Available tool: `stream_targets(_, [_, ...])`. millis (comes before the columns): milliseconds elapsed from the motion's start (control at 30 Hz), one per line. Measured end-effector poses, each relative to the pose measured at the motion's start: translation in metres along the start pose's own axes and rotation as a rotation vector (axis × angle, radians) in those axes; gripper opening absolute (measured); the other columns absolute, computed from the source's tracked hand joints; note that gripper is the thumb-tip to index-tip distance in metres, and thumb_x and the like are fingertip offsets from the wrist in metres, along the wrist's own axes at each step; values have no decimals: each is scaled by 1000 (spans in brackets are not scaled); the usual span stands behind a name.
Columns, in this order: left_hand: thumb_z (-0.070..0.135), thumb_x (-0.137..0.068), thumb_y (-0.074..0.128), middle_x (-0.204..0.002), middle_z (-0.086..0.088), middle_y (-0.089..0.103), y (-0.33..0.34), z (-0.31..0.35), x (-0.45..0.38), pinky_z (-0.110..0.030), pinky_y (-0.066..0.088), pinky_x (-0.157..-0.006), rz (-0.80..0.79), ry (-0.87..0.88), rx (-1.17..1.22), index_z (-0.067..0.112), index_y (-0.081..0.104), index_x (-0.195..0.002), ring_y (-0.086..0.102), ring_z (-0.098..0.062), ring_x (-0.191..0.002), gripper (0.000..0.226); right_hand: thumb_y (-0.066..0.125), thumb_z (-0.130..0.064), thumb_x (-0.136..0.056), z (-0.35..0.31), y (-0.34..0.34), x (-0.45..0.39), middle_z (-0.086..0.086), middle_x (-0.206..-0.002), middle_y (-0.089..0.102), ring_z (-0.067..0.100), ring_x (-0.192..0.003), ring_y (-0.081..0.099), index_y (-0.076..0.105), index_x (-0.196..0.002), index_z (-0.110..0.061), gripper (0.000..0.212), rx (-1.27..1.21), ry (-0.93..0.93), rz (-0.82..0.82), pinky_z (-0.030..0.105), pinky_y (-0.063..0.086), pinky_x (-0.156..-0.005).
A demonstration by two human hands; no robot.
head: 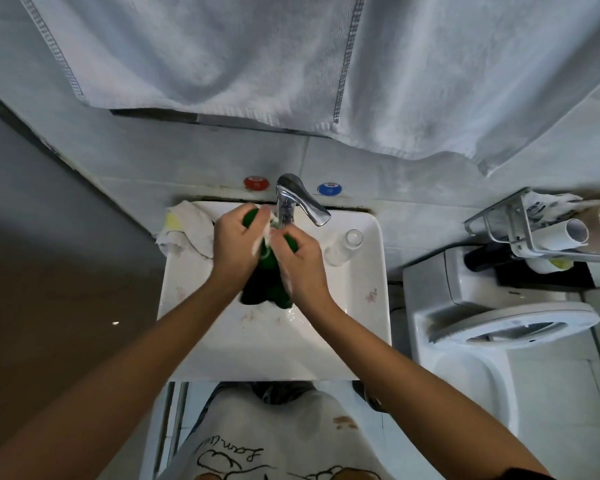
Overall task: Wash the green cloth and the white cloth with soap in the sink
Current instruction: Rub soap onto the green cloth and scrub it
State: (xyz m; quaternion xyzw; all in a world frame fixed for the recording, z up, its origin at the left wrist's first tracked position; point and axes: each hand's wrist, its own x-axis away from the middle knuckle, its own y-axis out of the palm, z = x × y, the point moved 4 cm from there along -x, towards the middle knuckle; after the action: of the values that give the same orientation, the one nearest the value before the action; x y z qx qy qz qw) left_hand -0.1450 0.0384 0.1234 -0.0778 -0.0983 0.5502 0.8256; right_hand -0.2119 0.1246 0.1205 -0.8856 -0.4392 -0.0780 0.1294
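White fabric with dark script printed on it (264,455), the person's shirt, is filling the bottom edge closest to the camera, and both bare forearms are reaching forward from it over the sink (357,327). Above the white basin, the left hand (234,247) is gripping the upper part of the green cloth (264,285), its fingers curled round a green bunch near the faucet (293,202). Beside it, the right hand (300,265) is also clenching the same cloth, with white suds or a scrap of pale material showing between the two hands; which of the two it is cannot be told. Below the hands, the rest of the green cloth is hanging in a dark, wet bundle down into the basin. On the sink's back left corner, the white cloth (187,230) is lying crumpled, with a yellowish patch on it, partly draped over the rim. On the right ledge, a clear bottle (343,247) is lying. Behind the faucet, a red knob (256,183) and a blue knob (329,189) are sitting against the tiled wall. Overhead, a large pale towel (257,60) is hanging. To the right, a toilet (492,327) is standing beneath a wire shelf (499,220) holding rolls.
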Motion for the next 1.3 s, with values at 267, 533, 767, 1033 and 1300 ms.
stream_targets(267, [35, -86, 61, -68, 6, 62, -35, 9, -13, -34, 49, -64, -389, 140, -294, 27, 63, -72, 61, -17, -68, 16, 61, -42, -90, -10, -47, -18, -8, -69, 57, 11, -69, 56, 54, -82, -23, 22, 568, -94, -231, 30, 44, -61])
stream_targets(533, [4, -79, 69, -84, -2, 66, -42, 14, -13, -32, 50, -76, -781, -19, -441, 20, 66, -81, 62, -17, -81, 17, 68, -38, -84, -20, -55, -27, -9, -70, 49, 12, -66, 48, 42, -77, -27, 30, 1032, -82, -534, 25, 35, -59])
stream_targets(767, [8, -76, 73, -92, -1, 57, -31, -4, -13, -25, 44, -65, -883, -182, -643, 26, 45, -110, 58, -16, -81, 47, 75, -29, -78, -10, -48, -26, -1, -90, 55, 20, -81, 53, 45, -114, -21, 47, 959, 27, -552, 32, 41, -64])
stream_targets(1033, [20, -75, 72, -73, -1, 60, -26, -19, -11, -30, 43, -66, -935, -119, -792, 25, 57, -72, 57, -19, -72, 17, 56, -56, -88, -1, -44, -23, 6, -72, 50, 16, -65, 48, 62, -85, -1, 56, 667, 96, -647, 27, 34, -59])
stream_targets(1300, [7, -77, 74, -79, 2, 65, -26, -26, -5, -20, 48, -63, -886, -183, -404, 17, 60, -87, 62, -12, -75, 21, 65, -28, -90, 8, -44, -27, -8, -72, 58, 10, -71, 57, 58, -80, -25, 13, 381, 119, -599, 20, 43, -64])
